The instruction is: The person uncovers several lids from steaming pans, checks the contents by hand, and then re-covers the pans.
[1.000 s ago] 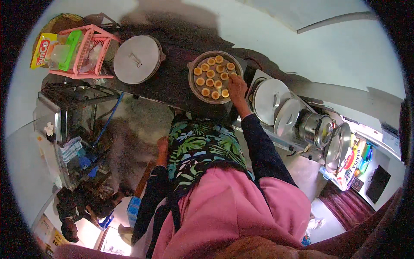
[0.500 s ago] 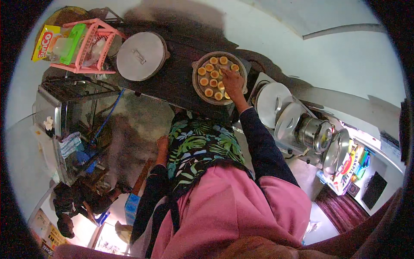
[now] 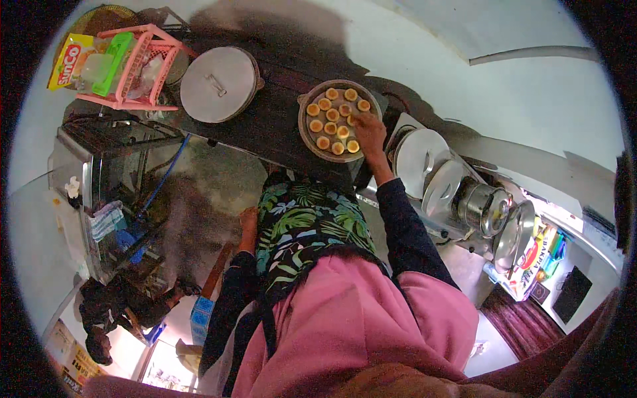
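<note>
A round pan (image 3: 304, 136) on the dark stove top holds several small round pastries (image 3: 330, 128) with browned tops. My right hand (image 3: 370, 132) is over the pan's right side. Its fingers are drawn together beside a pastry (image 3: 351, 121) that they partly cover. Whether anything is between the fingertips is too small to make out. My left hand (image 3: 249, 220) hangs low at my left side, away from the pan, and its fingers are too unclear to read.
Left of the pan is a large lidded pan (image 3: 217, 85). Further left stands a pink plastic rack (image 3: 136, 69) with packages. Metal lids (image 3: 421, 159) and a steel pot (image 3: 484, 205) line the right side. Another person (image 3: 123, 308) is at the lower left.
My right hand has drawn back from the pan's middle toward its right side, uncovering pastries there. My left hand stays at my side.
</note>
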`<act>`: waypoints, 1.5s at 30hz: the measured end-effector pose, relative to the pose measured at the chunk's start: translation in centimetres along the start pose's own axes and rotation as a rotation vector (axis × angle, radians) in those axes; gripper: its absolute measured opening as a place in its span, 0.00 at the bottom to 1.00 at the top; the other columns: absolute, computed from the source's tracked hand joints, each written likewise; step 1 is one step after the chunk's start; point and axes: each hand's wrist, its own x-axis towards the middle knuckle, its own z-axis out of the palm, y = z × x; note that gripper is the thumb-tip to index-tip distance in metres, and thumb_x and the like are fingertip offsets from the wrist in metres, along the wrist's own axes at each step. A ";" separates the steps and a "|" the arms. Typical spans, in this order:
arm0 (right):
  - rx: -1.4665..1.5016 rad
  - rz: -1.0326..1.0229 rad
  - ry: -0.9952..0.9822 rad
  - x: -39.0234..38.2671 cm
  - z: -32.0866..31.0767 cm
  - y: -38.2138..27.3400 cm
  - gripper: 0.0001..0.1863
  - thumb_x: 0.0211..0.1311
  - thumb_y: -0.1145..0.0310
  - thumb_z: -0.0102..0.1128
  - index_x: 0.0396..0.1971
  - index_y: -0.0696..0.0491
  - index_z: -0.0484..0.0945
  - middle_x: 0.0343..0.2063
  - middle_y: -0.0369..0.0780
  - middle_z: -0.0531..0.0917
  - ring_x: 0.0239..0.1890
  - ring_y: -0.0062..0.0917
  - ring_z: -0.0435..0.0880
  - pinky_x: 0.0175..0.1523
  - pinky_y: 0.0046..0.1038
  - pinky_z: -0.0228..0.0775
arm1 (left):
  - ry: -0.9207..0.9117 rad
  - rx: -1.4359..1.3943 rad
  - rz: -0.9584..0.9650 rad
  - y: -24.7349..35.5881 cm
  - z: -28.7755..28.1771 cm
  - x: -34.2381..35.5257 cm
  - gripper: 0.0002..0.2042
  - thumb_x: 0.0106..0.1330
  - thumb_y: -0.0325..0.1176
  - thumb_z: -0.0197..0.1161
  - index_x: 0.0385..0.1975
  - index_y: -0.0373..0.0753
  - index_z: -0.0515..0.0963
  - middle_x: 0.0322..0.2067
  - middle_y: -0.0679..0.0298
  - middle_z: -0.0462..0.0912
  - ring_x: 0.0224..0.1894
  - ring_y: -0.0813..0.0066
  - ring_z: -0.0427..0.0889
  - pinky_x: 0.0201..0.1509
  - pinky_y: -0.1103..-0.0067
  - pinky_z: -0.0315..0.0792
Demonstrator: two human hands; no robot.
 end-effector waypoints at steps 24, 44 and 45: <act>0.061 0.235 -0.209 -3.1 2.2 -7.9 0.10 0.52 0.67 0.56 0.33 0.52 0.80 0.26 0.46 0.81 0.29 0.42 0.79 0.34 0.39 0.69 | 0.391 0.118 0.364 -5.4 0.7 -1.4 0.09 0.60 0.34 0.53 0.36 0.39 0.74 0.38 0.58 0.75 0.43 0.60 0.72 0.49 0.65 0.64; -0.014 0.313 0.104 -1.9 4.7 -5.3 0.09 0.55 0.64 0.54 0.29 0.54 0.76 0.20 0.47 0.78 0.26 0.43 0.78 0.32 0.41 0.67 | 0.299 -0.588 0.259 -4.1 2.2 1.1 0.14 0.67 0.37 0.47 0.37 0.37 0.78 0.41 0.56 0.78 0.45 0.64 0.76 0.46 0.67 0.71; -0.096 0.315 0.068 -1.8 5.0 -4.1 0.09 0.54 0.64 0.55 0.29 0.54 0.76 0.19 0.47 0.78 0.24 0.44 0.77 0.31 0.41 0.67 | 0.253 -0.526 0.211 -3.5 2.0 1.5 0.13 0.66 0.37 0.47 0.37 0.37 0.78 0.40 0.56 0.78 0.44 0.64 0.76 0.46 0.66 0.71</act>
